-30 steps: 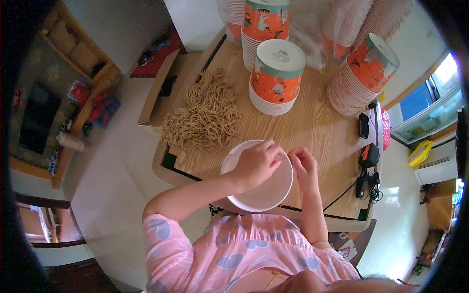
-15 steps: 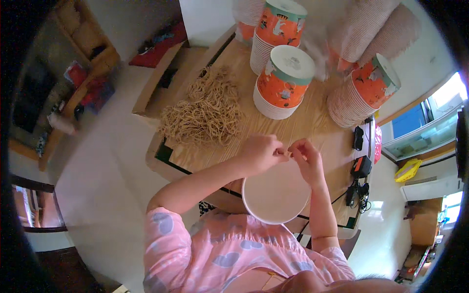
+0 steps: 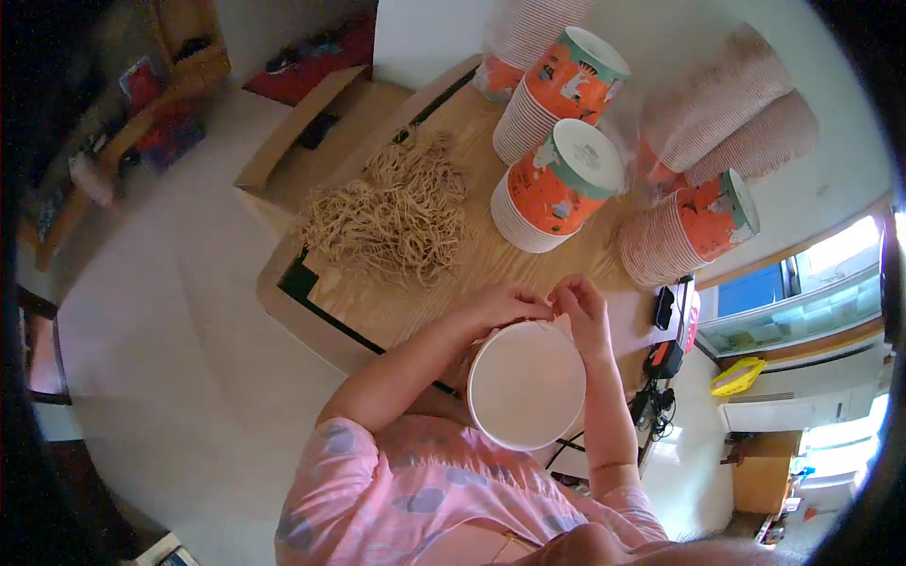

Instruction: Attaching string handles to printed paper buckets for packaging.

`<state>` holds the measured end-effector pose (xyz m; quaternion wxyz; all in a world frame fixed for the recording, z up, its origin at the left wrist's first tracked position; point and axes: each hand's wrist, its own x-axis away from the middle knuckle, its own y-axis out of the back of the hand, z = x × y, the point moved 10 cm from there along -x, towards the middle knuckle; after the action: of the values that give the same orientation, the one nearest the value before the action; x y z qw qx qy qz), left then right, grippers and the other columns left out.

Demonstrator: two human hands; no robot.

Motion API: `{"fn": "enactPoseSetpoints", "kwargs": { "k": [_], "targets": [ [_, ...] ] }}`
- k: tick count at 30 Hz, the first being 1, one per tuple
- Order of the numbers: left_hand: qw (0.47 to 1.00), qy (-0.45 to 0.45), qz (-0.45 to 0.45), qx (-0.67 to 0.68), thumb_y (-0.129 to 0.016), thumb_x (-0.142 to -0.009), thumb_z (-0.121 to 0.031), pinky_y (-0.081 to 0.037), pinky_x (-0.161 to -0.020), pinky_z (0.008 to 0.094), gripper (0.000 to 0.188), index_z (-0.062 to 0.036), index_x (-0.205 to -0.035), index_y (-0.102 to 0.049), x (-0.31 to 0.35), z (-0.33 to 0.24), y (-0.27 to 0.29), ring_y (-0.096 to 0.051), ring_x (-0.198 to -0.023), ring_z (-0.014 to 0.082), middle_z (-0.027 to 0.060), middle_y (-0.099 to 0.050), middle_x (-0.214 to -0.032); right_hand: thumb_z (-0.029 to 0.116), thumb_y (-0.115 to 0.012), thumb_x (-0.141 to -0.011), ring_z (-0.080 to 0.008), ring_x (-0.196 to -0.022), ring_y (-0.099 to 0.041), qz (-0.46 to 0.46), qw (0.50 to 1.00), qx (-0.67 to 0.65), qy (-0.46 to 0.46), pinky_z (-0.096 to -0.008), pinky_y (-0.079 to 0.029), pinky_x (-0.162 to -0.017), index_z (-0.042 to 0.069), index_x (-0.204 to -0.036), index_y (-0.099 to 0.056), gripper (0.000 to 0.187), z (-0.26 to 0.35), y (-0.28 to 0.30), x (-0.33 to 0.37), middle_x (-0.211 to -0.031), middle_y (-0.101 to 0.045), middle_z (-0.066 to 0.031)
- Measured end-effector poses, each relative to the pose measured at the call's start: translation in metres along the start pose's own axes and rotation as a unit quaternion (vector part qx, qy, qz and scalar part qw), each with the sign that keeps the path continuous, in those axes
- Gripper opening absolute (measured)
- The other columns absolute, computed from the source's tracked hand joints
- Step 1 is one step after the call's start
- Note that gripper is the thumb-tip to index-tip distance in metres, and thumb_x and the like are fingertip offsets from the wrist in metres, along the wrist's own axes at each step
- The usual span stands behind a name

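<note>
A white round paper bucket (image 3: 527, 387) is held close to my body, its open mouth facing up toward me. At its far rim my left hand (image 3: 510, 305) is closed, fingertips pinched together. Right beside it my right hand (image 3: 585, 313) also pinches, thumb and fingers nearly meeting the left fingertips. What lies between the fingers is too small to make out. Beyond my left hand, a heap of tan cords (image 3: 392, 217) is spread on the wooden table (image 3: 387, 316).
Upside-down stacks of orange-and-green paper buckets stand behind: a front stack (image 3: 552, 193), a rear stack (image 3: 566, 90) and a right stack (image 3: 694, 226). Plastic-wrapped stacks (image 3: 722, 99) lean farther back. A black charger with cables (image 3: 656, 401) lies rightward; a cardboard box (image 3: 330, 141) sits left.
The bucket now sits slightly higher, its far rim meeting my fingers. Both hands have lowered slightly onto that rim, still pinched close together. The whole view has shifted a little.
</note>
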<state>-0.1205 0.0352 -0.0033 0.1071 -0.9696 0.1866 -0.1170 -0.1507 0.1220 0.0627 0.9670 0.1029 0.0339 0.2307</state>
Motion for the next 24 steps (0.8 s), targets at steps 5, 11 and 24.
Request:
{"fn": "enactPoseSetpoints", "kwargs": {
  "k": [5,11,24],
  "targets": [
    [0.999,-0.013,-0.033,-0.028,-0.068,-0.078,-0.024,-0.048,-0.069,0.0256,0.025,-0.0045,-0.094,-0.069,-0.002,0.01,0.009,-0.061,-0.075,0.0119,0.0043,-0.067,-0.084,0.009,-0.052,-0.09,-0.0098,-0.07,-0.054,0.042,0.998,-0.013,-0.039,-0.0239,-0.046,-0.063,-0.001,-0.096,-0.056,0.012,-0.003,-0.005,0.003,-0.08,-0.059,-0.0037],
    [0.998,-0.054,-0.033,-0.004,-0.069,-0.078,-0.025,-0.049,-0.069,0.0267,0.024,-0.0033,-0.09,-0.069,0.005,-0.002,0.006,-0.061,-0.073,0.0121,0.0052,-0.068,-0.084,0.009,-0.053,-0.09,-0.0101,-0.071,-0.054,0.069,0.991,0.113,-0.026,-0.0246,-0.046,-0.064,0.001,-0.095,-0.057,0.011,-0.004,-0.005,0.005,-0.08,-0.059,-0.0031],
    [0.994,-0.055,-0.066,-0.068,-0.071,-0.075,-0.027,-0.049,-0.07,0.0283,0.024,-0.0058,-0.087,-0.071,0.022,-0.018,0.007,-0.062,-0.072,0.0126,0.0057,-0.069,-0.082,0.031,-0.042,-0.096,-0.0102,-0.052,-0.041,0.017,0.982,0.18,-0.056,-0.0272,-0.035,-0.05,0.004,-0.068,-0.047,0.039,-0.003,0.007,0.0,-0.056,-0.043,0.0001]
  ]
}}
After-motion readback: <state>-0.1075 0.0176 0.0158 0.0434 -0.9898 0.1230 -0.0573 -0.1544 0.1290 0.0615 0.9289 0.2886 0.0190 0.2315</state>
